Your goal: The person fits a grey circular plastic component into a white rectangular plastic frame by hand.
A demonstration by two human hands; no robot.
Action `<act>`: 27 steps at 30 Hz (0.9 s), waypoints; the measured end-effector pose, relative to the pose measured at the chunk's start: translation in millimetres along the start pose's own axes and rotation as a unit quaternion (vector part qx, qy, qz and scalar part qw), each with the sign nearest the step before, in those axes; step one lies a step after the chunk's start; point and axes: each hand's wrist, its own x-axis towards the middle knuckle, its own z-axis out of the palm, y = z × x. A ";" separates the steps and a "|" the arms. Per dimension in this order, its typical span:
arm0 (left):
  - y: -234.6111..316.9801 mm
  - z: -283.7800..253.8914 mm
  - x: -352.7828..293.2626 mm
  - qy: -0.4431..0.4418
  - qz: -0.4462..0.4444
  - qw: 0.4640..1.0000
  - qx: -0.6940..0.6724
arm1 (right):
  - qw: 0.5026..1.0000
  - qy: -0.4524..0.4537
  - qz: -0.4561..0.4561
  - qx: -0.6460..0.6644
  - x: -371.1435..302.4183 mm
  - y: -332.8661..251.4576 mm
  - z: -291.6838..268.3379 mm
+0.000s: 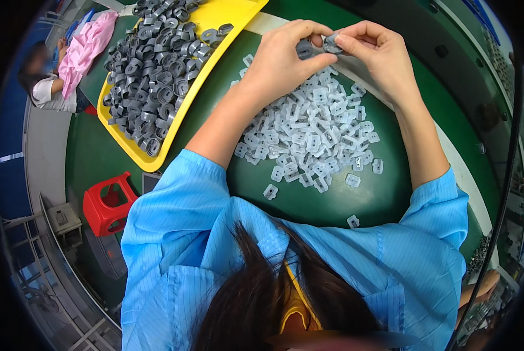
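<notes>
Above the far side of a heap of translucent white plastic clips [308, 131], both my hands are raised close together. My left hand [282, 55] is closed around a dark grey plastic ring part [304, 50], which shows between thumb and fingers. Thumb and fingertips of my right hand [382, 55] pinch a small grey plastic piece [331, 43] right beside it. Whether the two pieces touch is hard to tell, since my fingers cover part of them. To the left, a yellow tray [197, 96] holds a large pile of similar dark grey ring parts [156, 70].
A green work table [206, 158] carries the tray and the clips; a few clips lie loose near my body. Beyond its left edge stands a red plastic stool [101, 213]. Another person [51, 93] sits at the far left by a pink cloth [89, 50]. A dark cable [504, 175] runs down the right.
</notes>
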 end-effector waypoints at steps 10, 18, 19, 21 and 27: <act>0.4 5.8 0.0 0.085 0.051 0.990 0.100 | 0.979 0.080 -0.118 -0.146 -7.5 -8.7 10.1; -6.4 10.8 -1.8 0.125 0.120 0.977 0.122 | 0.997 0.041 -0.007 -0.063 -3.4 3.1 9.0; -6.2 11.0 -2.3 0.124 0.120 0.977 0.126 | 0.999 0.038 0.023 -0.019 -3.0 3.3 9.6; -2.1 9.1 -2.2 0.115 0.129 0.977 0.125 | 0.989 0.006 0.108 0.098 -2.2 -1.9 7.2; 8.5 9.7 -5.1 0.089 0.151 0.974 0.141 | 0.983 -0.067 0.109 0.131 -2.7 -0.7 -4.6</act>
